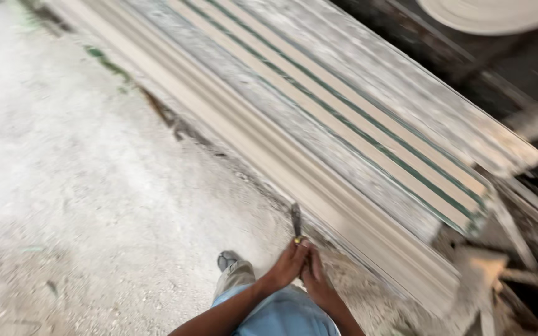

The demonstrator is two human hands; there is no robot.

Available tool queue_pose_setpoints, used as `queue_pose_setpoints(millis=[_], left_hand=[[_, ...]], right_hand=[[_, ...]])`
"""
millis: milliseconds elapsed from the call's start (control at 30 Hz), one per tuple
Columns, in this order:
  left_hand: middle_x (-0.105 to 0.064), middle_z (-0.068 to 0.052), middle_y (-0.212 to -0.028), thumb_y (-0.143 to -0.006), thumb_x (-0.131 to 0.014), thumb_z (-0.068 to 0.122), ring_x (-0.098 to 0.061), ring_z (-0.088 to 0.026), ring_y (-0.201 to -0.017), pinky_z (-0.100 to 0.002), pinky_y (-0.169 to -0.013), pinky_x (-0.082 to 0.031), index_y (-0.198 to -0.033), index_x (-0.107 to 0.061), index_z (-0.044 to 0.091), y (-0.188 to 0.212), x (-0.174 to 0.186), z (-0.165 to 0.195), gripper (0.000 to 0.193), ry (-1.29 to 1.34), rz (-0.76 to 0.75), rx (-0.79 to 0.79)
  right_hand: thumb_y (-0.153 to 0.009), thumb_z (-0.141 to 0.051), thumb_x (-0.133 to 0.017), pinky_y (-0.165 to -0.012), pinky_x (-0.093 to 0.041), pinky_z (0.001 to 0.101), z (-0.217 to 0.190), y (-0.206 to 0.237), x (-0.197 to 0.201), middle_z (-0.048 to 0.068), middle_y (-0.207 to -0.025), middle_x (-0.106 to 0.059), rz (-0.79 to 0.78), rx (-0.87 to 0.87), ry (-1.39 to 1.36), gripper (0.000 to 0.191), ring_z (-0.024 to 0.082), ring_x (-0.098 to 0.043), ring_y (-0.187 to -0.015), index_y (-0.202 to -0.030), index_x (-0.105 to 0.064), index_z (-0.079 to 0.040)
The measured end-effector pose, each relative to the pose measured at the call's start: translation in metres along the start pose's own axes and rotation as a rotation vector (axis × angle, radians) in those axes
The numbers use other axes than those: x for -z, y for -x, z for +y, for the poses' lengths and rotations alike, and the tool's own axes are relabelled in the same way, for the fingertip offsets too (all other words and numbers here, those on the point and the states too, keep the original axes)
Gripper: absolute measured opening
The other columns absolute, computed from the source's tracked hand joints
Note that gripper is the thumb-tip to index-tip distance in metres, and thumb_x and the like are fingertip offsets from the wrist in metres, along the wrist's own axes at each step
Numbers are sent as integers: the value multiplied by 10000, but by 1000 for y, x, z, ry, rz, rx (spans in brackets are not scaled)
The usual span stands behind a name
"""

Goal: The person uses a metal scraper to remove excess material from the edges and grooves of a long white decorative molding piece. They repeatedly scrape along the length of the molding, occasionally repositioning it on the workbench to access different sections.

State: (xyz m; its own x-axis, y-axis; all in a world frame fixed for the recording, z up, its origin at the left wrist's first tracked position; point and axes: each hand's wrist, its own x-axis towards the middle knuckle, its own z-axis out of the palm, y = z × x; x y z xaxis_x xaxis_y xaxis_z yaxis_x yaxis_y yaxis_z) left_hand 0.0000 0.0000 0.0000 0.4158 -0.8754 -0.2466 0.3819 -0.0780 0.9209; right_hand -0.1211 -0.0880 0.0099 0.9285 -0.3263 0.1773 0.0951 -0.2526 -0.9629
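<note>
We see both forearms rising from the bottom centre of the frame, converging so the hands meet. Our left hand (287,264) and right hand (314,277) press together, fingers curled (the blur hides the exact grip), knuckles pointing toward the upper middle of the frame.

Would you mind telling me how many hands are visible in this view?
2: the left hand and right hand meet at bottom centre, gripping a dark blade tool beside the long pale moulding. None seem hidden.
</note>
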Motion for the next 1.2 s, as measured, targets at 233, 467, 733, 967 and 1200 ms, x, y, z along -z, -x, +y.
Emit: queue_pose_setpoints(millis=[233, 467, 733, 967, 1200], left_hand=[[-728, -61, -1097, -1078, -356, 455, -629, -136, -868, -273, -707, -532, -1393, -478, 61, 79, 242, 158, 518, 157, 504, -19], [-631, -95, -872, -1051, -368, 444, -718, -168, -831, -305, -737, -615, -1433, -443, 100, 86, 378, 224, 520, 599, 754, -83], [-544, -51, -790, -1065, -355, 424, -631, -159, -632, -305, -537, -536, -1307, -489, 52, -3, 595, 272, 463, 531, 1052, -208], [-551, -39, -773, -1074, -390, 392, -566, -108, -584, -243, -447, -473, -1320, -509, 61, -68, 800, 360, 429, 307, 1165, -290], [-519, -69, -740, -1089, -451, 343, -465, -130, -469, -295, -386, -412, -1218, -507, -50, -84, 1000, 364, 417, 392, 1300, -5]], right_hand=[[-1073, -350, -535, -686, -550, 293, -52, -219, -167, 61, -890, -668, -637, -726, -344, 349, 140, -648, -752, -1105, -570, -4], [-1088, -411, -515, -564, -468, 278, -56, -370, -281, 28, -723, -619, -986, -744, -261, 398, 114, -582, -627, -986, -607, -38], [-1064, -405, -545, -656, -511, 302, -13, -592, -416, 3, -746, -629, -1020, -342, 93, 401, 112, -574, -682, -990, -614, -16], [-1070, -370, -542, -616, -473, 351, -17, -818, -529, 69, -677, -596, -1041, -308, 299, 391, 147, -522, -634, -1076, -691, -9], [-978, -357, -574, -656, -531, 400, 25, -990, -625, 156, -793, -721, -831, -381, 635, 482, 262, -667, -687, -1397, -590, -118]])
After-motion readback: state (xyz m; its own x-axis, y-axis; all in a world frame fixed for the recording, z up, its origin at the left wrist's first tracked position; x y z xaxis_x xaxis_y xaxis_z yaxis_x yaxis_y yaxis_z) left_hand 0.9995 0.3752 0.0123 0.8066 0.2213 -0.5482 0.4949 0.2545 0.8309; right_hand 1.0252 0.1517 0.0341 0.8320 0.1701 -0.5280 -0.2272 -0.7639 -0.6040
